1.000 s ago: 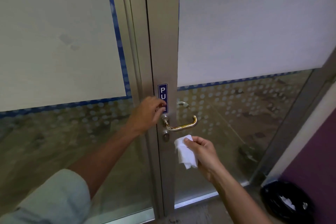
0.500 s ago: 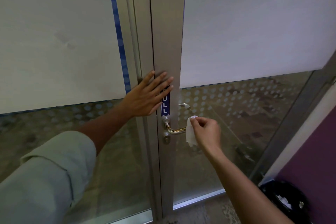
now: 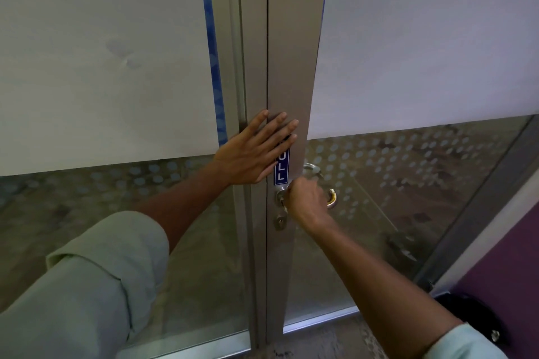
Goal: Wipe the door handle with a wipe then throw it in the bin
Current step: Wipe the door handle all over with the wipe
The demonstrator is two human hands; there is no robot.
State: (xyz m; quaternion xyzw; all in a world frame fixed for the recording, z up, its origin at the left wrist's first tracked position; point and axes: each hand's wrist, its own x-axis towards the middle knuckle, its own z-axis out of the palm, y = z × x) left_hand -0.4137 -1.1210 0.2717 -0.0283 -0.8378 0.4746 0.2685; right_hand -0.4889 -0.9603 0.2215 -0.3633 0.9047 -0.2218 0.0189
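A brass lever door handle (image 3: pixel 332 199) sticks out from the grey metal door frame (image 3: pixel 291 67), under a blue PULL sticker (image 3: pixel 282 167). My right hand (image 3: pixel 306 201) is closed around the handle's stem, and only the handle's curved tip shows. The white wipe is hidden inside that fist. My left hand (image 3: pixel 253 151) lies flat with fingers spread on the frame just above, partly over the sticker. A black bin (image 3: pixel 478 318) stands on the floor at the lower right, mostly behind my right forearm.
A keyhole (image 3: pixel 280 221) sits below the handle. Frosted film with a blue stripe covers the upper glass on both sides. A purple wall (image 3: pixel 513 265) is to the right, beside the bin.
My right hand moved left from the handle's tip onto the stem and closed over it, and the wipe went out of sight. My left hand stays flat on the frame.
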